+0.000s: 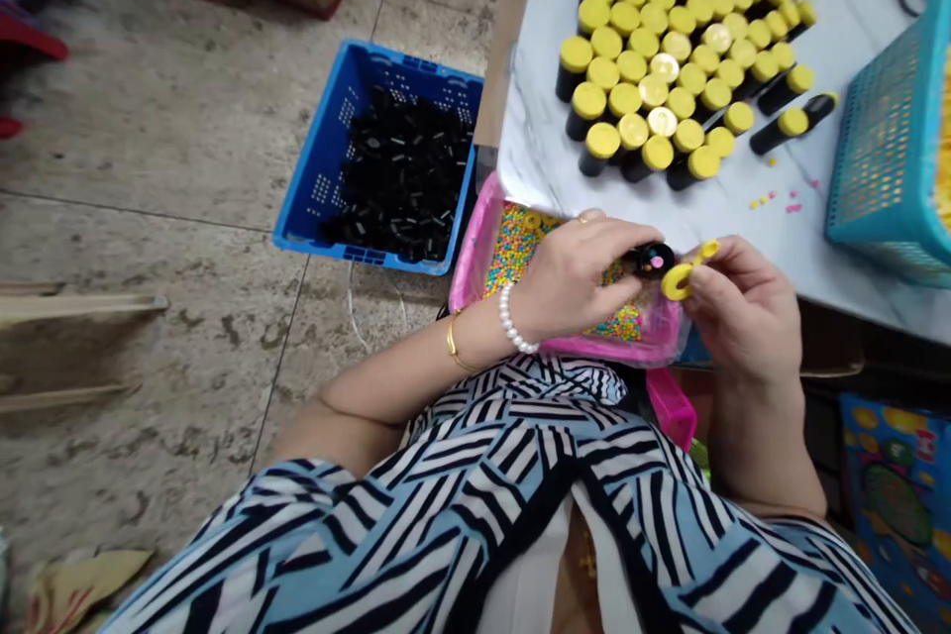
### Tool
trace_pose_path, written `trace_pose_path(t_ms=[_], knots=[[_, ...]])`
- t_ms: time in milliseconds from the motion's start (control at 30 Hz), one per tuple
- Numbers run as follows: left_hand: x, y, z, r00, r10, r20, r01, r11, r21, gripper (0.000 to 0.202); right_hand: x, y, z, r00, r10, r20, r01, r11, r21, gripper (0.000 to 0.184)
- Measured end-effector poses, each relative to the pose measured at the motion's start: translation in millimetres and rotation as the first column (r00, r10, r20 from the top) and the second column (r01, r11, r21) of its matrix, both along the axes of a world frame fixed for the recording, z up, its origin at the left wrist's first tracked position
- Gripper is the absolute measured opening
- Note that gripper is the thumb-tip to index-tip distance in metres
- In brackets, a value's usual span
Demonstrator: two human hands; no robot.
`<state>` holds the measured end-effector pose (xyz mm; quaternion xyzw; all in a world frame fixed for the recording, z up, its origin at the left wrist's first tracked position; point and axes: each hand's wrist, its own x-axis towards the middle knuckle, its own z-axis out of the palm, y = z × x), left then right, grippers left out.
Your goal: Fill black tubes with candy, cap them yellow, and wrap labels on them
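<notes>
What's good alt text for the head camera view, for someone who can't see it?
A person's left hand holds an open black cylindrical tube above a pink plastic tray of multicoloured balls, while the right hand holds a yellow ring-ended piece beside it. Black tubes with yellow tops crowd the white marbled table; a blue plastic crate of black parts sits left.

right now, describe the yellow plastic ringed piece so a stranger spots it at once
Start at the white marble-patterned table, then drop to the pink rectangular tub of small multicoloured beads at its near edge. By the tub's right end, the right hand pinches the yellow plastic piece. Unlike the round yellow caps on the black tubes, it has an open ring.
</notes>
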<state>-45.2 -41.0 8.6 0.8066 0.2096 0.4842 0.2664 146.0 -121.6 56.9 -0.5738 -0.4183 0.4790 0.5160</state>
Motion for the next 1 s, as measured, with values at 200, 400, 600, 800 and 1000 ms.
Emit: trace_pose_path(t_ms=[200, 400, 600, 800, 1000], knots=[[38.2, 25.1, -3.1, 0.996, 0.061, -0.062, -0.065, 0.995, -0.071, 0.033, 13.1, 39.5, -9.3, 0.994, -0.060, -0.094, 0.062, 0.998, 0.012, 0.037], [46.5, 30.1, -9.9, 0.994, -0.023, -0.111, -0.001, 0.978, -0.209, 0.023, 14.2, 57.5, -15.1, 0.989, -0.128, -0.078, 0.123, 0.990, -0.061, 0.038], [47.9, 28.8, -9.9, 0.997, -0.003, -0.077, -0.019, 0.957, -0.289, 0.024, 17.1, 59.4, -8.5, 0.984, -0.113, -0.136, 0.100, 0.990, -0.098, 0.035], [50.3, 26.1, -14.8, 0.997, 0.037, -0.065, -0.054, 0.957, -0.284, 0.021, 10.1, 59.7, -17.2, 0.980, -0.198, -0.023, 0.197, 0.980, -0.016, 0.032], [47.7, 23.1, -10.6, 1.000, -0.011, 0.011, 0.014, 0.917, -0.400, 0.027, -3.9, 58.1, -18.0, 0.962, -0.252, 0.108, 0.248, 0.968, 0.047, 0.026]])
